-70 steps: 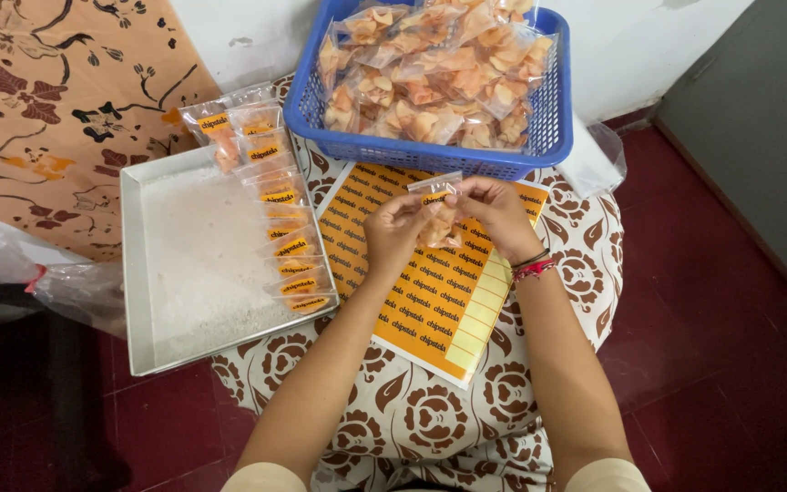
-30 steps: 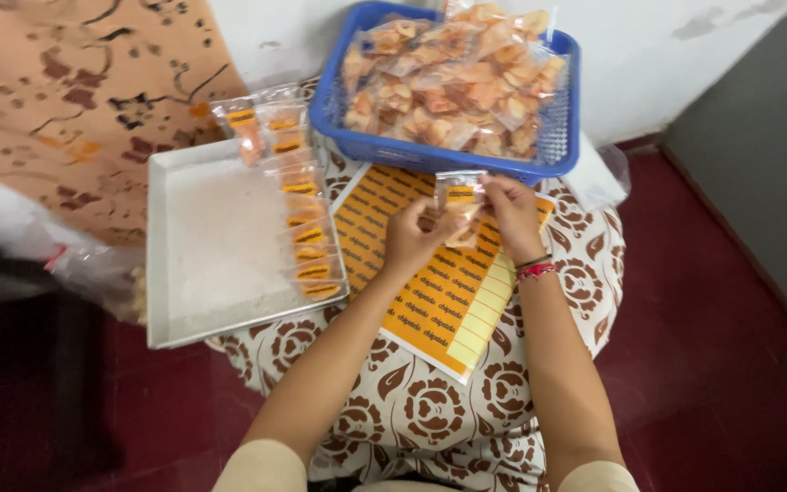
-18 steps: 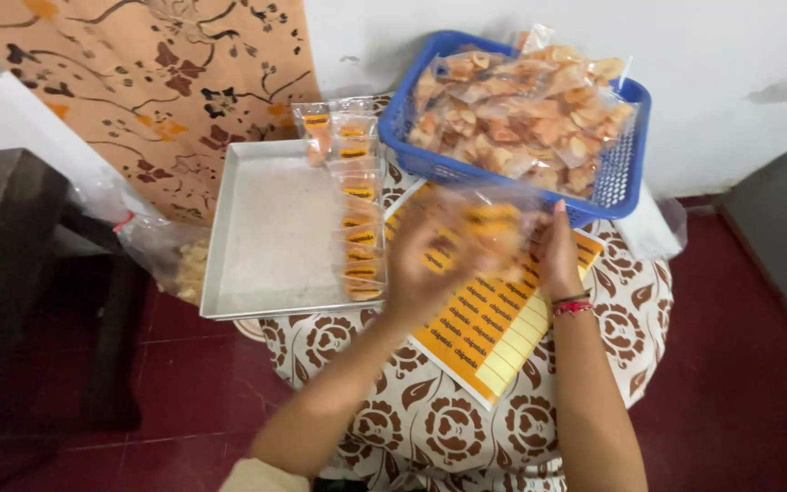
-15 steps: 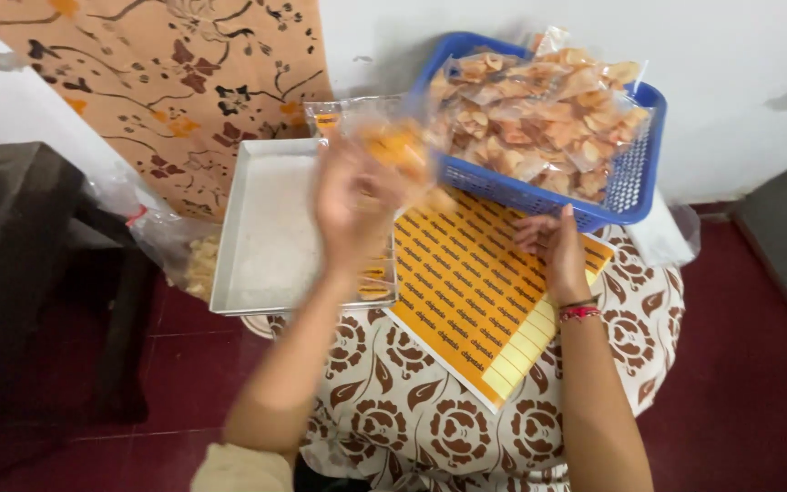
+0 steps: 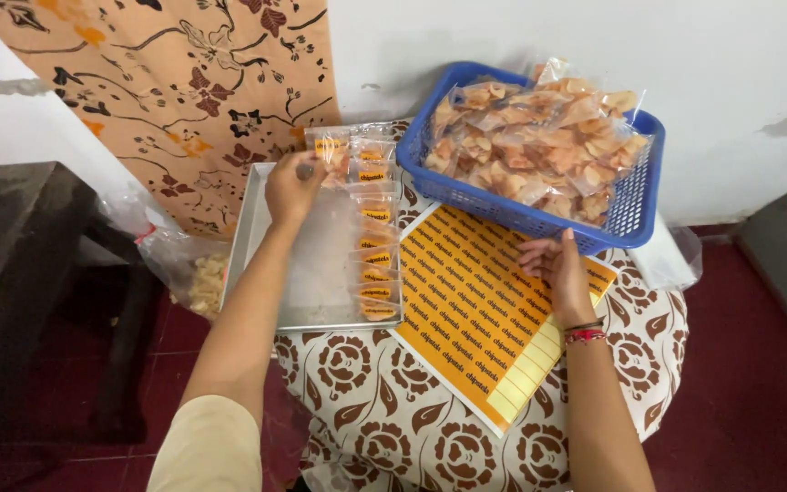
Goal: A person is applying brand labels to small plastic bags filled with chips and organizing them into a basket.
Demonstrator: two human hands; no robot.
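1. A round table point(image 5: 384, 410) under a brown-and-white patterned cloth is carrying everything; its near edge is running out of the bottom of the view.
2. One blue plastic basket point(image 5: 626, 214) is sitting at the table's far right, heaped with clear packets of orange chips point(image 5: 530, 137). They are overlapping too much to count, and the basket's far rim is hiding behind them.
3. One orange sticker sheet point(image 5: 475, 319) is lying flat between basket and tray, its far corner tucking under the basket. The print on it is too small to make out.
4. One metal tray point(image 5: 316, 273) is resting on the table's left side, overhanging it. A column of labelled chip packets point(image 5: 375, 246) is lining its right side, about seven showing, overlapping like shingles.
5. The left hand point(image 5: 293, 187) is pressing down on the topmost packet point(image 5: 343, 146) at the tray's far end, fingers curled over it; whether it is gripping or only touching cannot be told.
6. The right hand point(image 5: 557, 264) is hovering loose and empty-looking over the sheet's far edge, just below the basket, fingertips bent toward the stickers.
7. A clear bag of pale snacks point(image 5: 198, 278) is sagging left of the tray, partly hidden.
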